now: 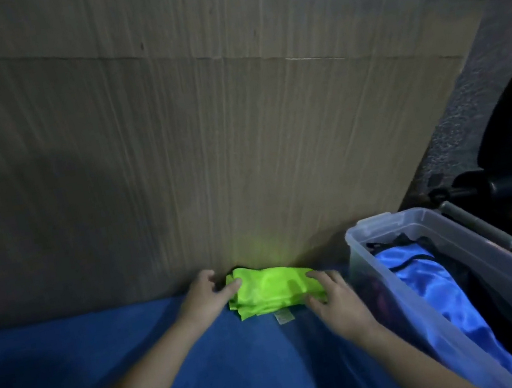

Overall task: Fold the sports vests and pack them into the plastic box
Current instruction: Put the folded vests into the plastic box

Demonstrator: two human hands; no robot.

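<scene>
A folded neon green vest lies on the blue cloth at the foot of a cardboard sheet. A small white label sticks out from its near edge. My left hand grips the vest's left end, thumb on top. My right hand holds the right end, fingers curled over the fabric. To the right stands a clear plastic box with a shiny blue vest and dark garments inside.
A large cardboard sheet stands upright behind the green vest. Dark metal parts and a grey bar lie beyond the box on the right. Rough grey floor shows at the upper right.
</scene>
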